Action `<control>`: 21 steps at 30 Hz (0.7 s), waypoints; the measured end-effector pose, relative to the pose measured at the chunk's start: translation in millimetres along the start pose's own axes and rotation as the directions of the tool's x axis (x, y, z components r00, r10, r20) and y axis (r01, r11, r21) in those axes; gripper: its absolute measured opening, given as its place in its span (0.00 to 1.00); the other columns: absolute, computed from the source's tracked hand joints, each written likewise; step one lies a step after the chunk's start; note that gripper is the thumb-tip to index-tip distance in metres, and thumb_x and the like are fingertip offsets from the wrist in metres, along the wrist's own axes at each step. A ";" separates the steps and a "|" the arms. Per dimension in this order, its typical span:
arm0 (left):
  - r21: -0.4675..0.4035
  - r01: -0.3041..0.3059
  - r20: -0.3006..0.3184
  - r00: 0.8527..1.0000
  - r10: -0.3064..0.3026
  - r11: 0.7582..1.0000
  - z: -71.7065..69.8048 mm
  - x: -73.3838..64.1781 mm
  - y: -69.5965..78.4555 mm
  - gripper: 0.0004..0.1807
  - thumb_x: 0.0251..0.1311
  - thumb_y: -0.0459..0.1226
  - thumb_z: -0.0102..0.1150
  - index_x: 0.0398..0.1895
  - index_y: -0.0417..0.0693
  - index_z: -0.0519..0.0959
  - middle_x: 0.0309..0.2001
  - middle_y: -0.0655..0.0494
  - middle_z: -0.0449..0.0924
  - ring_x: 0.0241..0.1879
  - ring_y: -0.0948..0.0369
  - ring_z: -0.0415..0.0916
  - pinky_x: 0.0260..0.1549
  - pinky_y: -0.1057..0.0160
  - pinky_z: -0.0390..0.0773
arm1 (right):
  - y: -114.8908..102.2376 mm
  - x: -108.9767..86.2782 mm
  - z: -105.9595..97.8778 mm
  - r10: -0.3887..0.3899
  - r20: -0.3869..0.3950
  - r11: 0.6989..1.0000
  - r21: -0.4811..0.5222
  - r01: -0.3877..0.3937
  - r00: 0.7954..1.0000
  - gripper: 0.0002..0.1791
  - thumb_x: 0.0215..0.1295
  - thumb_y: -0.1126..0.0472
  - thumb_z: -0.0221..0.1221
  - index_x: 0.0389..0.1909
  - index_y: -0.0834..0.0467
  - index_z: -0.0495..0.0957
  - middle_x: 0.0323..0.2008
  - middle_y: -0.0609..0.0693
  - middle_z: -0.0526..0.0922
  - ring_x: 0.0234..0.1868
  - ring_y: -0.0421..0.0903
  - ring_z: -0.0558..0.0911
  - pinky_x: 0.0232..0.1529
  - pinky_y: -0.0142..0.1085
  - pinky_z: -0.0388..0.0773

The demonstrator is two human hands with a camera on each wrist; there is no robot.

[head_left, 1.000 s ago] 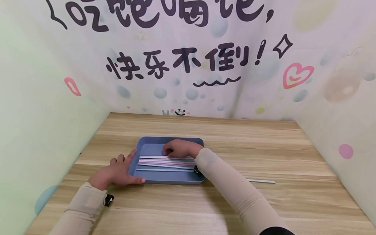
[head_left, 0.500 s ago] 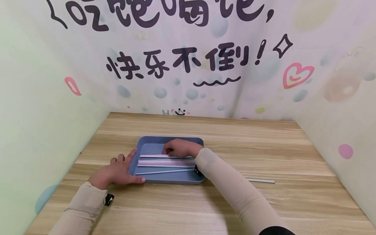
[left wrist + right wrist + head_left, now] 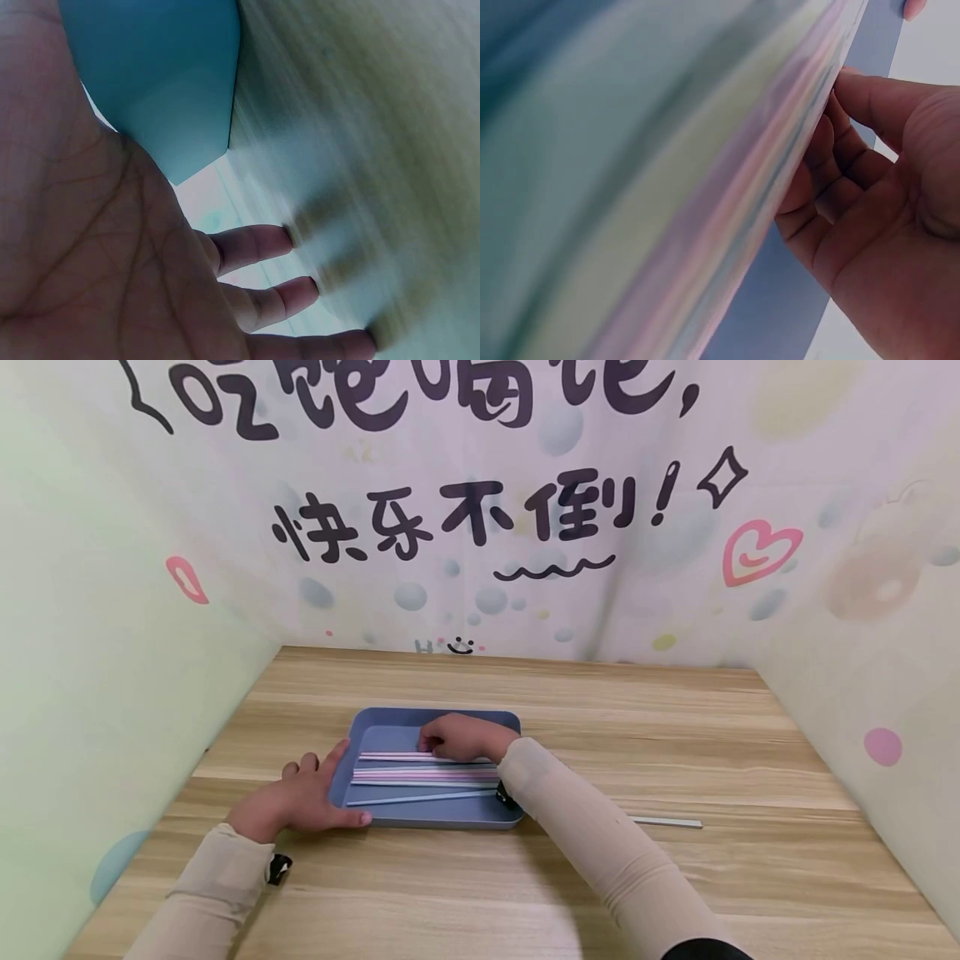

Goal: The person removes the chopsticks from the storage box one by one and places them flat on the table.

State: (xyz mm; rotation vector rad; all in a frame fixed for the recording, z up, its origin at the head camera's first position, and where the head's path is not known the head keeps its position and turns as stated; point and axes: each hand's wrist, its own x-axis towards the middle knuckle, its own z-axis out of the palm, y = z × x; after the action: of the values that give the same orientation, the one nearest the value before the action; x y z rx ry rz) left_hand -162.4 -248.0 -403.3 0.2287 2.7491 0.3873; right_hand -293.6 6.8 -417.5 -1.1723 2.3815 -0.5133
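Toward the far side of the tray (image 3: 390,739), my right hand (image 3: 463,737) has its fingers curled, thumb and fingertips pinching the far sticks (image 3: 393,756). Their left ends show pink and white. Just nearer me, across a narrow gap, lies a bundle (image 3: 420,776) of pastel sticks, side by side. Beyond that, closer to me, a blue stick (image 3: 420,799) slants, its left end farther from the bundle; my right wrist covers its right end. My left hand (image 3: 303,795) is spread at the tray's left end, index finger against the rim, thumb by the near corner. On the table (image 3: 375,893), right of the tray, lies a pale stick (image 3: 669,822), partly hidden by my sleeve (image 3: 600,835).
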 end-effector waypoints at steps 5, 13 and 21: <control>0.001 -0.004 -0.001 1.000 0.004 1.000 2.1 0.8 -1.6 0.71 0.43 0.72 0.65 0.77 0.38 0.41 0.53 0.28 0.61 0.48 0.35 0.61 0.44 0.37 0.71 | -0.9 -0.1 0.0 -0.002 -0.008 1.000 -0.006 0.002 1.000 0.07 0.72 0.68 0.55 0.41 0.54 0.80 0.33 0.45 0.76 0.38 0.42 0.74 0.41 0.33 0.70; 0.004 -0.010 -0.008 1.000 0.010 1.000 3.5 1.9 -3.4 0.72 0.43 0.72 0.65 0.77 0.38 0.41 0.53 0.27 0.61 0.48 0.35 0.61 0.44 0.37 0.71 | 0.7 1.3 1.7 0.002 -0.026 1.000 -0.022 -0.002 1.000 0.05 0.71 0.66 0.58 0.39 0.53 0.80 0.31 0.45 0.76 0.36 0.41 0.74 0.40 0.32 0.70; 0.007 0.005 0.006 1.000 -0.005 1.000 2.6 2.9 -3.0 0.72 0.43 0.73 0.64 0.78 0.40 0.39 0.55 0.28 0.60 0.49 0.35 0.60 0.44 0.37 0.71 | 0.6 1.8 2.0 -0.010 -0.035 0.999 -0.033 0.009 0.999 0.05 0.71 0.66 0.58 0.38 0.52 0.80 0.29 0.45 0.75 0.35 0.41 0.73 0.39 0.32 0.69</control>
State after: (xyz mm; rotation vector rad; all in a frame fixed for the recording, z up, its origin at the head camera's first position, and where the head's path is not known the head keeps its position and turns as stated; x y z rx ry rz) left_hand -164.4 -249.6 -407.5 0.2246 2.7449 0.3750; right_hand -293.9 5.4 -419.8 -1.1990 2.4238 -0.5036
